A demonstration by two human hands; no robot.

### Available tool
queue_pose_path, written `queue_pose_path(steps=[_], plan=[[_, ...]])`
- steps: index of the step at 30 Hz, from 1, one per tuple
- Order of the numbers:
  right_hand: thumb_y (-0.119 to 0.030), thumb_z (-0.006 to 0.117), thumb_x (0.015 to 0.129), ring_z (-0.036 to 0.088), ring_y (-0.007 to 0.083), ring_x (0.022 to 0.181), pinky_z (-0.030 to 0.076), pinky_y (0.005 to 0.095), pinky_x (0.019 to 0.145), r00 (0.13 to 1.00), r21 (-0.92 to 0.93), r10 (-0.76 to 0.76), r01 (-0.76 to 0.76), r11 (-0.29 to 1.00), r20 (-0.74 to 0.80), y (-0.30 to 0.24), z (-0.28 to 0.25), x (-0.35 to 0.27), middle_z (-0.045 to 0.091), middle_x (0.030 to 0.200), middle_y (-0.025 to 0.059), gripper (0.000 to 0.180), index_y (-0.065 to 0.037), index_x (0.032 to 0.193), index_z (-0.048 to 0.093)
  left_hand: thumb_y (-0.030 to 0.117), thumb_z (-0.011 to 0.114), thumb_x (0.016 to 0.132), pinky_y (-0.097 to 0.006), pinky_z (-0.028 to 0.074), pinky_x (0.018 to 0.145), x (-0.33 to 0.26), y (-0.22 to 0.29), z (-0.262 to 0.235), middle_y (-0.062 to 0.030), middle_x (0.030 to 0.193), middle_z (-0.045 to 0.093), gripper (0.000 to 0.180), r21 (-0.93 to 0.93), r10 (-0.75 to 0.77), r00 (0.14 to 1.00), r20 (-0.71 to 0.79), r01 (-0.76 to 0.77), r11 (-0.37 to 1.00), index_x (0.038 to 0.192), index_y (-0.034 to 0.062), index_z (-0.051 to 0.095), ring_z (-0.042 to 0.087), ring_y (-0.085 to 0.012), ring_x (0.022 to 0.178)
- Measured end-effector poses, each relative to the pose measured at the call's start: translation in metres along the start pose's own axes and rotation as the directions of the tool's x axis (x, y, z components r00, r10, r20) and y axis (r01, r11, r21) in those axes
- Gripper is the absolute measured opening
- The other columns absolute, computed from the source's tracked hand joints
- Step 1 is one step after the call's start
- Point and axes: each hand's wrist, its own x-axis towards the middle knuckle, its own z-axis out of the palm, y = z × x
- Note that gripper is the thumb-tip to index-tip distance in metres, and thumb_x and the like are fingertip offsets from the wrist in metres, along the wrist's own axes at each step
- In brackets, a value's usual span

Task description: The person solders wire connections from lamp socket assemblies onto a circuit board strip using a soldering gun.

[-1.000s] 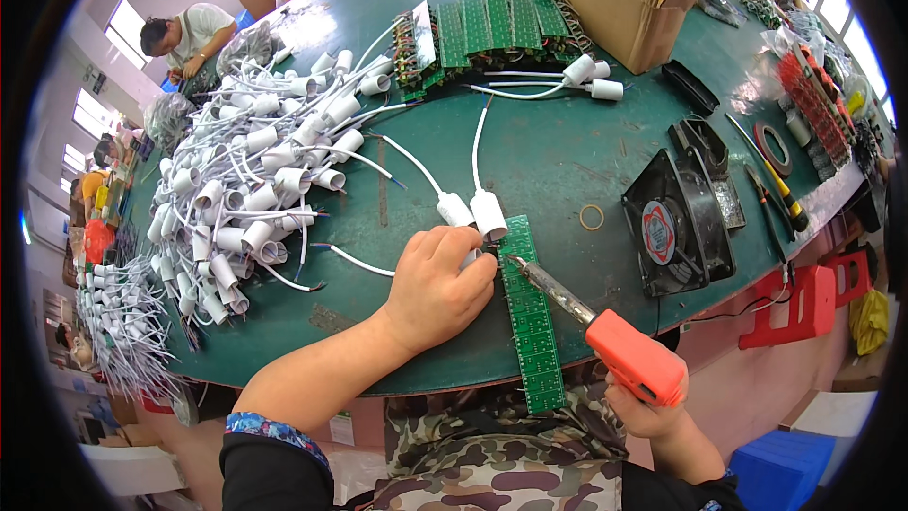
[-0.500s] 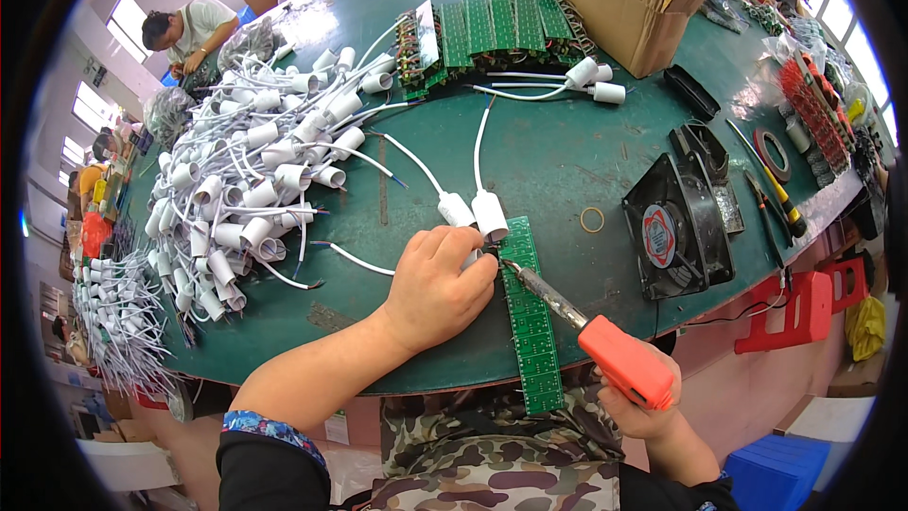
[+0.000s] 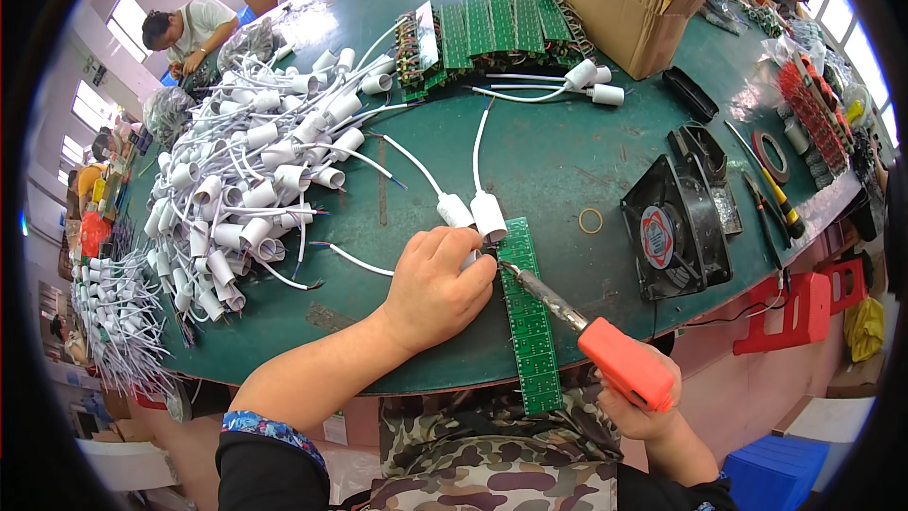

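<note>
My right hand [image 3: 643, 402] grips a soldering iron [image 3: 624, 360] by its red handle, and the hot end points up and left. Its tip touches or hovers close to the left edge of a long green circuit board [image 3: 532, 341], near the board's far end. At that same edge my left hand [image 3: 440, 274] is closed around a white cylindrical lamp socket, mostly covered by the fingers. A white wire runs out to its left. Two more white sockets with wires, one [image 3: 488, 218] by the board and one [image 3: 454, 209] beside it, lie just beyond my fingers.
A large heap of white wired sockets [image 3: 255, 170] covers the table's left. Stacked green boards [image 3: 492, 24] and a cardboard box [image 3: 629, 9] stand at the back. On the right are a black fan [image 3: 672, 232], a screwdriver [image 3: 780, 194], pliers [image 3: 764, 218] and a tape roll [image 3: 771, 154].
Almost nothing differs. Both hands, the soldering iron and the board hold nearly the same places, with only a slight shift of the view.
</note>
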Motion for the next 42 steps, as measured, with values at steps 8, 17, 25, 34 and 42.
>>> queue_pose_path(steps=[8, 17, 25, 34, 42], plan=[[-0.02, 0.084, 0.083, 0.072, 0.0298, 0.077, 0.058, 0.0366, 0.071, 0.999, -0.007, 0.034, -0.034, 0.999, -0.026, 0.001, -0.005, -0.01, 0.074, 0.109, 0.0214, 0.057, 0.008, 0.126, 0.061, 0.004, 0.076, 0.067, -0.042, 0.048, 0.072, 0.0, 0.0, 0.0, -0.0088, 0.098, 0.06, 0.022, -0.001, -0.003, 1.0, 0.003, 0.003, 1.0, 0.086, 0.0071, 0.064, 0.062, -0.0294, 0.085], [-0.021, 0.084, 0.084, 0.073, 0.0277, 0.08, 0.058, 0.0354, 0.074, 0.999, 0.028, 0.025, -0.024, 0.999, -0.032, -0.003, -0.007, -0.009, 0.074, 0.107, 0.0194, 0.06, 0.01, 0.13, 0.06, 0.003, 0.075, 0.068, -0.043, 0.052, 0.074, -0.002, 0.001, 0.0, -0.0096, 0.099, 0.061, 0.022, 0.0, -0.008, 1.0, 0.012, 0.008, 1.0, 0.086, 0.0062, 0.063, 0.064, -0.0304, 0.087], [-0.023, 0.085, 0.084, 0.074, 0.0294, 0.083, 0.059, 0.0365, 0.076, 0.998, -0.004, 0.038, -0.038, 0.999, -0.042, -0.005, -0.009, -0.012, 0.074, 0.108, 0.0207, 0.061, 0.01, 0.128, 0.06, 0.002, 0.076, 0.074, -0.042, 0.054, 0.073, -0.002, 0.001, 0.0, -0.0108, 0.102, 0.062, 0.019, -0.042, -0.022, 1.0, 0.016, 0.023, 0.999, 0.09, 0.0052, 0.065, 0.065, -0.0306, 0.085], [-0.023, 0.085, 0.083, 0.076, 0.0355, 0.089, 0.06, 0.039, 0.079, 0.996, 0.016, 0.087, -0.087, 0.996, -0.026, -0.004, -0.012, -0.018, 0.073, 0.113, 0.0242, 0.065, 0.011, 0.131, 0.056, 0.004, 0.079, 0.079, -0.041, 0.055, 0.071, -0.003, -0.003, -0.001, -0.0125, 0.106, 0.061, 0.02, -0.194, -0.048, 0.998, 0.043, 0.055, 0.979, 0.095, 0.006, 0.067, 0.065, -0.0306, 0.084], [-0.019, 0.085, 0.082, 0.075, 0.033, 0.09, 0.059, 0.0376, 0.08, 0.996, 0.035, 0.094, -0.094, 0.995, 0.001, -0.005, -0.01, -0.011, 0.074, 0.114, 0.023, 0.061, 0.012, 0.129, 0.06, 0.004, 0.079, 0.078, -0.042, 0.055, 0.072, -0.004, -0.003, 0.0, -0.0129, 0.105, 0.062, 0.021, -0.113, -0.026, 0.999, 0.02, 0.028, 0.993, 0.095, 0.0059, 0.067, 0.065, -0.032, 0.086]])
